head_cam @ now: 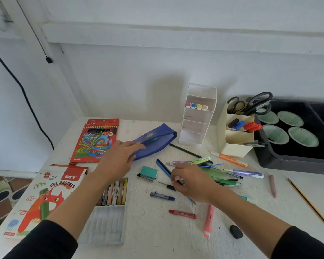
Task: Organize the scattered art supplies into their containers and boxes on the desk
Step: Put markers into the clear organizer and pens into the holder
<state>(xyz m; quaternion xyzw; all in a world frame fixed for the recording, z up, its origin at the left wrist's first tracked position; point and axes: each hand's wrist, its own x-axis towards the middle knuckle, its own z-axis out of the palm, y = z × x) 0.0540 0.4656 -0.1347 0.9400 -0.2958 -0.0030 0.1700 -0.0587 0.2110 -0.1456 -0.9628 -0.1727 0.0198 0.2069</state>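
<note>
Closest in, a short red wax crayon (182,214) and a salmon-pink crayon stick (209,221) lie loose on the white worktop (157,242), around 6 o'clock from the right hand (193,182). They're light and waxy, probably snappy, so I'd grab them mid-body. That hand has its fingers curled onto what looks like a slim dark blue pencil (162,165) at the edge of the pen pile (213,169). It's stiff, weighs nothing and rolls easily, so pinch mid-shaft. At 10 o'clock the left hand (118,157) lies straight-fingered on the near end of a floppy blue fabric pencil pouch (157,137), pinning it. It'll sag, so hold it near the opening. Way back at 2 o'clock is a cream plastic organiser (234,144).
</note>
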